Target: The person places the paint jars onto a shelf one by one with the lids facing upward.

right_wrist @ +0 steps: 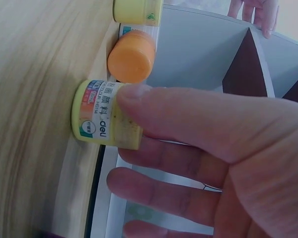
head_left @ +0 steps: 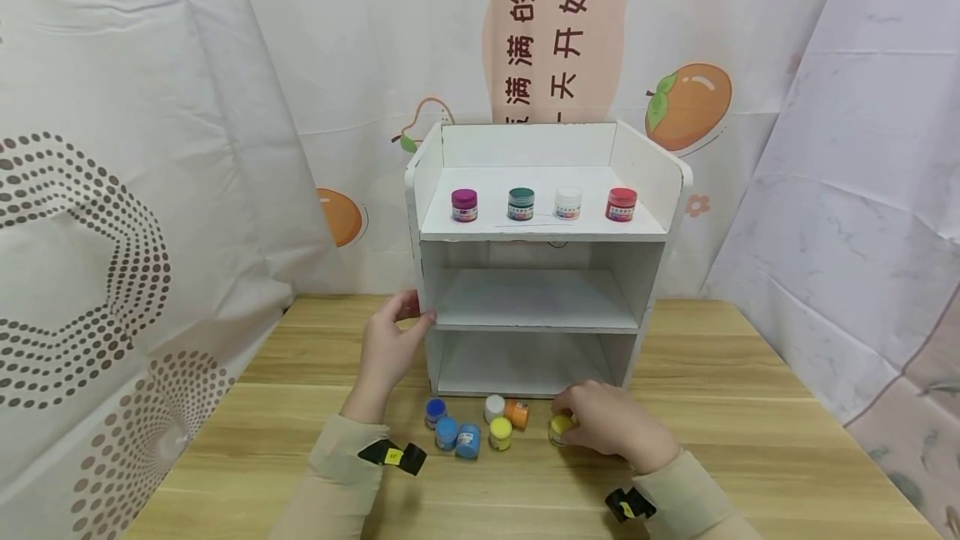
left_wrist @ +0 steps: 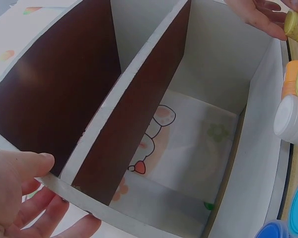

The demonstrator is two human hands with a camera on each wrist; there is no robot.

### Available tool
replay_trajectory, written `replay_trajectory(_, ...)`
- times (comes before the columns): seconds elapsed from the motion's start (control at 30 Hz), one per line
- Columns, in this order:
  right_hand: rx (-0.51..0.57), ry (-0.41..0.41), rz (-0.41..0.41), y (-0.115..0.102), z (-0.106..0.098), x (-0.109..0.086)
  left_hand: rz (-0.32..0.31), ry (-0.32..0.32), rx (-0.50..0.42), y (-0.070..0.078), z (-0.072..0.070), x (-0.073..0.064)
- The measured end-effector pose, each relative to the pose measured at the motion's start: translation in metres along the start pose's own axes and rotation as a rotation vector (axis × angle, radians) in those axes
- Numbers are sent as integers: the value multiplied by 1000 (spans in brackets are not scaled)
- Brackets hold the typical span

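Note:
My right hand [head_left: 609,427] pinches a small yellow paint jar [right_wrist: 107,115] between thumb and fingers, low over the wood table in front of the shelf's right half. In the right wrist view its label faces the camera. At the left side panel of the white shelf unit [head_left: 536,320], my left hand [head_left: 392,342] holds the front edge, its thumb [left_wrist: 37,163] on one side and fingers on the other. Left of the held jar lie an orange jar [head_left: 517,414] on its side, a white jar [head_left: 494,407] and another yellow jar [head_left: 500,433].
Farther left are a dark blue jar [head_left: 435,412] and two lighter blue jars, one [head_left: 446,433] beside the other [head_left: 468,441]. On the shelf's top board stand a purple jar [head_left: 464,205], a green jar [head_left: 521,203], a clear-white jar [head_left: 567,202] and a red jar [head_left: 621,204]. A printed curtain hangs behind.

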State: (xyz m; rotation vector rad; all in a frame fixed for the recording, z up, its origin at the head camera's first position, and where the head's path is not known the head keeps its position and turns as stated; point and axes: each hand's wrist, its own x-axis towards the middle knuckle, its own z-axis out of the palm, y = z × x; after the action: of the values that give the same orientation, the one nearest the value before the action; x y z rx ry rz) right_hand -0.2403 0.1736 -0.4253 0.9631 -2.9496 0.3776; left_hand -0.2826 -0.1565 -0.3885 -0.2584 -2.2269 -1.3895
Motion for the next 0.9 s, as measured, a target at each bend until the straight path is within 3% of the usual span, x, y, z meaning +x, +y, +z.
replay_trajectory(0.43,1,24,-12,1,-4,0,-3,-8,-8,0,0,2)
replay_trajectory(0.67,42,47,-27,-1,-17,-3,19,-2,0,-1,0,2)
replay_trajectory(0.9,36,119,-65,-1,-31,-7,5,-3,-7,-1,0,1)
